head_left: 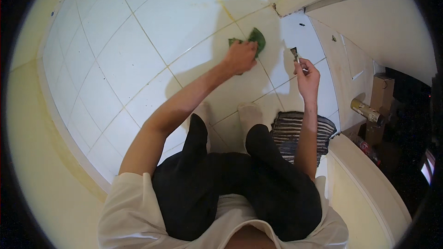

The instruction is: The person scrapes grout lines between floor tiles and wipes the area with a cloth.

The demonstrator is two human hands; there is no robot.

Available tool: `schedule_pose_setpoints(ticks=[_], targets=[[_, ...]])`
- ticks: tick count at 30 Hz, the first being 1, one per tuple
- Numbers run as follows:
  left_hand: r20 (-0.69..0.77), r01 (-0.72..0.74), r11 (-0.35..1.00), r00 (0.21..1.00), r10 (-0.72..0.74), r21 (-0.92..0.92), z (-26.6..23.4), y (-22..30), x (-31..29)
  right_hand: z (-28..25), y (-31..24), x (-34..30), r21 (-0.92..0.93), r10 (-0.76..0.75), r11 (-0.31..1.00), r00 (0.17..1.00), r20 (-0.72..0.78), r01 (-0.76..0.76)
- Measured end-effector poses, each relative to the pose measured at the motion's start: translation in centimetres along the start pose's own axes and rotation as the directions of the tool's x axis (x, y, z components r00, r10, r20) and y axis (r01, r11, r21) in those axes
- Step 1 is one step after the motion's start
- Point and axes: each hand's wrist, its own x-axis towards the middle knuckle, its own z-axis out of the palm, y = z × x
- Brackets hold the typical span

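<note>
My left hand (241,58) is pressed down on a green cloth (258,39) lying on the white tiled floor (152,78). Its fingers are bent over the cloth, which sticks out crumpled on both sides. To the right, my right hand (308,77) pinches the pale handle of a small tool with a flared, dark head (294,52). The head points away from me, close to the floor. Whether it is a brush or a scraper I cannot tell.
A striped mat (293,133) lies by my right forearm. My feet (251,114) stand on the tiles between my arms. Beyond the doorway at right are a cardboard box (382,90) and a yellowish cylinder (367,111). A dark speck (302,24) lies near the door frame.
</note>
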Motion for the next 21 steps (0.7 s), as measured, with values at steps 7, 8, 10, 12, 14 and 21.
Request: schedule_pose_setpoints(ticks=[7, 8, 10, 12, 14, 21], targets=[[-0.026, -0.341, 0.929, 0.937, 0.348, 0.147, 7.4, 8.4, -4.4, 1.9, 0.3, -0.3, 0.038, -0.029, 0.999, 0.999, 0.044, 0.027], [-0.029, -0.309, 0.933, 0.947, 0.320, 0.185, 7.2, 8.4, -4.4, 1.7, 0.7, 0.1, 0.010, -0.036, 0.999, 0.998, 0.042, 0.036], [-0.224, -0.221, 0.957, 0.939, 0.261, 0.189, 6.0, 5.7, -3.0, 0.6, 0.9, 0.4, -0.064, -0.039, 0.997, 0.999, 0.034, 0.041], [-0.146, -0.088, 0.955, 0.980, 0.134, 0.283, 2.9, 1.7, -1.1, -0.1, 0.4, 0.4, -0.087, 0.015, 0.996, 1.000, 0.023, -0.013], [-0.291, 0.099, 0.957, 0.957, -0.016, 0.273, 0.2, -3.8, -0.1, -0.4, 0.3, 0.7, -0.082, 0.029, 0.996, 0.999, 0.015, -0.027], [-0.187, 0.088, 0.956, 0.982, -0.036, 0.280, -3.8, -7.7, 0.6, -1.1, 1.6, 1.1, -0.065, 0.019, 0.998, 1.000, -0.019, -0.020]])
